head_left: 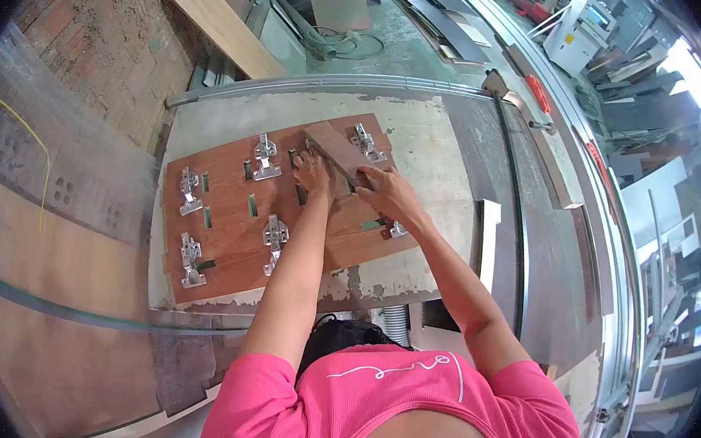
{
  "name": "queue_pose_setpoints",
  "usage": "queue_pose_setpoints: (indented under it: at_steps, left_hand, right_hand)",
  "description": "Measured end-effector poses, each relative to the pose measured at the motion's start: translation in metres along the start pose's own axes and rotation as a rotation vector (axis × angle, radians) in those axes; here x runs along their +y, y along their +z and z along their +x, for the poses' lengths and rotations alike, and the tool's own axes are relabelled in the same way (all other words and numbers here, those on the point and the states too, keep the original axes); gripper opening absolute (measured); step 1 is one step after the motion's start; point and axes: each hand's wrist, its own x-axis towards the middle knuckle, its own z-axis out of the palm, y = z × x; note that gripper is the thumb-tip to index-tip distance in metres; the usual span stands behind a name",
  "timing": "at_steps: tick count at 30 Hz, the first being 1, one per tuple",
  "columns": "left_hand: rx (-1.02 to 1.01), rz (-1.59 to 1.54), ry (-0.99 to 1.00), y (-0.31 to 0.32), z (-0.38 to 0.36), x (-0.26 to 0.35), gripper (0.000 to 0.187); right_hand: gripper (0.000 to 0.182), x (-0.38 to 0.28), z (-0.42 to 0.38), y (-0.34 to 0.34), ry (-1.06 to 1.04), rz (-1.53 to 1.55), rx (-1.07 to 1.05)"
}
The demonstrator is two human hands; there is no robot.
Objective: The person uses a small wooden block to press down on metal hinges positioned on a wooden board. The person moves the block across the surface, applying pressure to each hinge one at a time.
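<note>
Reddish-brown wooden board [236, 188] is laid flat on worn, pale-topped table [402, 107], slightly askew; narrow slots are cut thru it in several spots. Six metal cup hinges [266, 158] are set out on board in approx. two rows, three in far row, three in near row; near-row R one is partly hidden by R forearm, middle one lies close to L forearm.

Wood strip [333, 152] is held over far R part of board, angled from far L to near R; far-row R hinge lies just beyond it. Exact contact betw. strip & board can't be made out.

L hand [313, 172]: placed at L side of strip, palm down, fingers slightly bent & partly spread, tips at strip edge; grip, if any, can't be confirmed. R hand [388, 192]: near end of strip is pinched betw. thumb & fingers.

Surroundings: metal rail [338, 79] is run along far side of table. Long wooden plank [222, 20] is seen beyond rail, far L, w/ coiled hose [353, 46] to its R. White machine [581, 41] is seen far R; dark sheets [438, 22] are stacked on floor betw. hose & machine.
</note>
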Motion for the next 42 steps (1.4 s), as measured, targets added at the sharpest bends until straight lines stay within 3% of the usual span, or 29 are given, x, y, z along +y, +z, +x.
queue_pose_setpoints:
  at_steps: [2, 4, 7, 9, 11, 12, 14, 15, 18, 20, 23, 25, 28, 29, 39, 42]
  left_hand:
    - [-0.012, -0.057, -0.042, 0.000, -0.001, 0.000, 0.041]
    - [0.085, -0.391, -0.035, 0.042, 0.009, -0.022, 0.045]
    - [0.062, -0.314, -0.046, 0.054, 0.017, -0.025, 0.045]
    - [0.365, -0.138, 0.045, 0.043, 0.005, -0.011, 0.035]
    - [0.345, -0.185, 0.047, 0.040, 0.006, -0.012, 0.037]
    - [0.364, -0.172, 0.010, 0.025, 0.005, -0.012, 0.037]
    - [0.025, 0.109, 0.074, -0.033, 0.000, 0.007, 0.031]
    - [0.031, 0.110, 0.061, -0.059, -0.005, 0.008, 0.031]
    - [0.167, -0.075, 0.084, -0.097, -0.010, -0.006, 0.024]
    - [0.452, -0.048, -0.108, -0.103, -0.004, -0.022, 0.016]
    - [0.392, -0.009, -0.192, -0.105, -0.006, -0.045, 0.025]
    - [0.258, -0.024, -0.213, -0.109, -0.010, -0.053, 0.038]
    - [0.337, -0.033, -0.198, -0.074, 0.007, -0.071, 0.040]
    - [0.279, -0.052, -0.239, -0.078, 0.008, -0.069, 0.040]
    - [0.231, -0.066, -0.279, -0.086, 0.008, -0.063, 0.028]
    - [0.242, -0.056, -0.277, -0.078, 0.010, -0.066, 0.027]
  right_hand:
    - [0.052, -0.002, 0.001, -0.001, 0.035, 0.016, -0.028]
    - [0.052, -0.001, 0.001, 0.000, 0.003, -0.009, -0.032]
    - [0.053, 0.004, 0.001, 0.009, -0.018, -0.043, 0.030]
    - [0.052, 0.001, 0.001, 0.006, -0.028, -0.017, 0.014]
    - [0.051, -0.006, 0.004, 0.003, 0.001, 0.030, -0.013]
    - [0.050, -0.008, 0.006, 0.002, 0.030, 0.054, -0.033]
    - [0.049, -0.004, 0.012, 0.013, -0.074, 0.013, 0.045]
    - [0.048, -0.009, 0.012, 0.013, -0.097, 0.069, 0.055]
    - [0.048, -0.034, 0.015, 0.010, -0.071, 0.109, 0.021]
    - [0.051, -0.046, 0.020, 0.013, -0.019, 0.101, -0.093]
    - [0.049, -0.044, 0.030, 0.040, -0.212, 0.036, 0.019]
    - [0.049, -0.042, 0.038, 0.055, -0.240, 0.070, 0.011]
    - [0.049, -0.055, 0.035, 0.055, -0.220, 0.075, -0.030]
    - [0.050, -0.060, 0.034, 0.054, -0.180, 0.047, -0.057]
    - [0.051, -0.062, 0.034, 0.059, -0.127, -0.003, -0.063]
    - [0.050, -0.061, 0.033, 0.062, -0.210, 0.022, -0.010]
